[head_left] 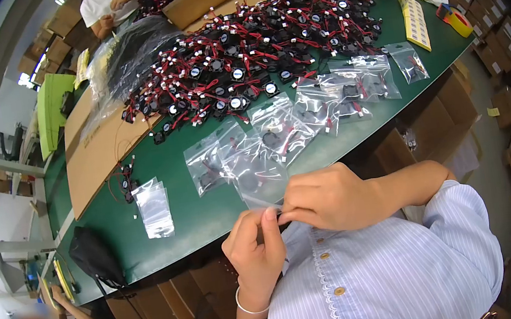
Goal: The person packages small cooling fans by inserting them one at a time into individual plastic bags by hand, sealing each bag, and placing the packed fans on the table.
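Observation:
At the table's front edge my left hand [253, 242] pinches the near edge of a clear zip bag [259, 185] between thumb and finger. Close against it, my right hand [325, 197] is closed on the same edge, its fingertips partly hidden. A dark shape shows faintly through the plastic. Beyond my hands lie several filled zip bags [283, 127], each with a small black fan and red wires. A large heap of small black fans [236, 59] with red leads and white plugs covers the middle of the table. To the left rests a stack of flat zip bags [154, 209].
Cardboard sheet [96, 151], black pouch [95, 257] and a few loose fans [126, 183] lie left. A yellow label sheet [415, 21] and tape roll [457, 22] lie right. An open carton [432, 126] stands below the edge. Other people sit far left and at the back.

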Available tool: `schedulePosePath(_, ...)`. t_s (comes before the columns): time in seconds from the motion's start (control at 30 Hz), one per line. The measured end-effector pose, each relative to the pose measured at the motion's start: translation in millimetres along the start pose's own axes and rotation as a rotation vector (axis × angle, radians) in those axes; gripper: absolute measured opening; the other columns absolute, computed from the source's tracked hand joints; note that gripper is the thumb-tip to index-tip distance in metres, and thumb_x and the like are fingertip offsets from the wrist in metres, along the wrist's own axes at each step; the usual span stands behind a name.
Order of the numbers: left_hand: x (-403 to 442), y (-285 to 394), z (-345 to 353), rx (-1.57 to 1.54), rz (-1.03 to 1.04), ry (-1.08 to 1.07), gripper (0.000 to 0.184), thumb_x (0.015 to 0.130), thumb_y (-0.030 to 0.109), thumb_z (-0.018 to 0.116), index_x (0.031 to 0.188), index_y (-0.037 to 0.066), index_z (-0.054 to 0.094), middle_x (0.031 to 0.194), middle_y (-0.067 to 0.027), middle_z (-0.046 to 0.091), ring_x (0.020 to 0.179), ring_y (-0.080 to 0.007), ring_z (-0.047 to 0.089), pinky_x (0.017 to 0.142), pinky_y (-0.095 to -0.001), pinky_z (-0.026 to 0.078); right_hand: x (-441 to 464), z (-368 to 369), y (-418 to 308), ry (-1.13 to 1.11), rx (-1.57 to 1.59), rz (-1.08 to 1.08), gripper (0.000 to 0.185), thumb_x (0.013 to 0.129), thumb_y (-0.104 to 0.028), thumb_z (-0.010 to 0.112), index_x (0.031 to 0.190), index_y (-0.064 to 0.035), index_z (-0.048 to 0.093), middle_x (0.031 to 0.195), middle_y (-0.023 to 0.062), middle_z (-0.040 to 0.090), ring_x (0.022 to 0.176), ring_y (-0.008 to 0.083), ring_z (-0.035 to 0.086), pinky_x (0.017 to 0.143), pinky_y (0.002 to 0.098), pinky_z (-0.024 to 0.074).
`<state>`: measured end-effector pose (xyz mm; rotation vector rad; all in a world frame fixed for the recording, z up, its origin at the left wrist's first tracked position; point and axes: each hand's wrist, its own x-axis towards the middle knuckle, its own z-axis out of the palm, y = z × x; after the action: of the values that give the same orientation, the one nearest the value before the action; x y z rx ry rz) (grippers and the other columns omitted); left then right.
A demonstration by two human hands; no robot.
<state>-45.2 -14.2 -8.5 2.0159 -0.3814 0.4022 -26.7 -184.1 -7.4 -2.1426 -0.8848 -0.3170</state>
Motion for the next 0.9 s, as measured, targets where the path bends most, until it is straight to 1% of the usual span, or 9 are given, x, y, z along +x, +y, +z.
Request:
schedulePosePath(0.13,0,2,-4,-0.009,0.075,-0.073,0.008,0.075,-0.002,0.064,0.071,-0.002,0.057,0.067,-0.0100,0.060,0.054,-0.0179,0.055,0.048,-0.0260,0.043,5,-18,1,-0.095,0.248,0.141,0.021,0.075,-0.016,0.070,0.087,-0.0033,0.057,0.074,0.0061,0.060,0.065,0.0186,0.062,0.053,0.0281,0.0488)
schedulePosePath(0.2,-2,2,-6,-0.037,0.110,-0.104,0.007,0.074,-0.002,0.063,0.070,-0.002,0.057,0.068,-0.0103,0.061,0.054,-0.0185,0.055,0.048,-0.0264,0.043,2,-20,4,-0.334,0.496,0.225,0.025,0.078,-0.016,0.068,0.094,-0.0016,0.056,0.075,0.0083,0.061,0.065,0.0192,0.063,0.055,0.0288,0.0497)
schedulePosePath(0.3,-2,4,-6,-0.162,0.186,-0.180,0.008,0.074,-0.001,0.062,0.068,-0.002,0.056,0.070,-0.0112,0.061,0.055,-0.0195,0.055,0.048,-0.0267,0.042,0,-30,-1,-0.313,0.506,0.242,0.020,0.079,-0.013,0.064,0.094,-0.0004,0.058,0.075,0.0092,0.061,0.062,0.0208,0.063,0.055,0.0302,0.0504)
schedulePosePath(0.4,0,5,0,-0.153,0.281,-0.222,0.008,0.075,0.002,0.063,0.070,-0.002,0.057,0.069,-0.0109,0.062,0.056,-0.0187,0.056,0.049,-0.0262,0.043,-9,-24,-4,-0.074,0.201,-0.022,0.015,0.082,-0.015,0.058,0.081,-0.0006,0.055,0.065,0.0090,0.057,0.056,0.0225,0.059,0.049,0.0352,0.0460)
schedulePosePath(0.5,-2,6,10,-0.364,0.122,-0.208,0.009,0.078,0.004,0.062,0.074,-0.002,0.058,0.069,-0.0101,0.062,0.056,-0.0166,0.057,0.050,-0.0257,0.043,-17,-16,-5,0.022,-0.024,-0.099,0.014,0.080,-0.012,0.057,0.082,0.0018,0.057,0.065,0.0085,0.055,0.054,0.0215,0.057,0.047,0.0339,0.0460)
schedulePosePath(0.57,-2,10,13,-0.135,-0.037,-0.218,0.009,0.082,0.005,0.060,0.076,-0.002,0.059,0.068,-0.0094,0.062,0.055,-0.0149,0.057,0.051,-0.0260,0.043,-17,-20,-6,0.051,-0.108,-0.119,0.015,0.078,-0.009,0.059,0.087,0.0031,0.059,0.067,0.0086,0.057,0.055,0.0201,0.058,0.045,0.0312,0.0465)
schedulePosePath(0.7,0,10,19,-0.103,0.051,-0.153,0.012,0.085,0.004,0.057,0.075,-0.002,0.059,0.063,-0.0087,0.060,0.052,-0.0142,0.055,0.048,-0.0256,0.041,-20,-27,-11,0.086,-0.276,-0.087,0.022,0.073,-0.005,0.062,0.092,0.0057,0.061,0.070,0.0087,0.059,0.055,0.0172,0.059,0.041,0.0270,0.0459)
schedulePosePath(0.83,-2,16,18,0.051,0.113,-0.131,0.015,0.086,0.004,0.056,0.073,-0.002,0.058,0.061,-0.0090,0.059,0.050,-0.0136,0.053,0.047,-0.0253,0.040,-23,-26,-8,0.104,-0.261,-0.089,0.024,0.074,-0.007,0.064,0.094,0.0059,0.061,0.071,0.0089,0.059,0.054,0.0185,0.058,0.044,0.0287,0.0468)
schedulePosePath(0.9,-1,19,13,-0.062,0.012,-0.204,0.015,0.086,0.003,0.055,0.074,-0.003,0.060,0.061,-0.0092,0.060,0.050,-0.0127,0.052,0.047,-0.0258,0.040,-21,-31,-5,0.034,0.035,-0.092,0.020,0.077,-0.009,0.064,0.093,0.0040,0.063,0.069,0.0094,0.060,0.054,0.0207,0.059,0.048,0.0305,0.0477)
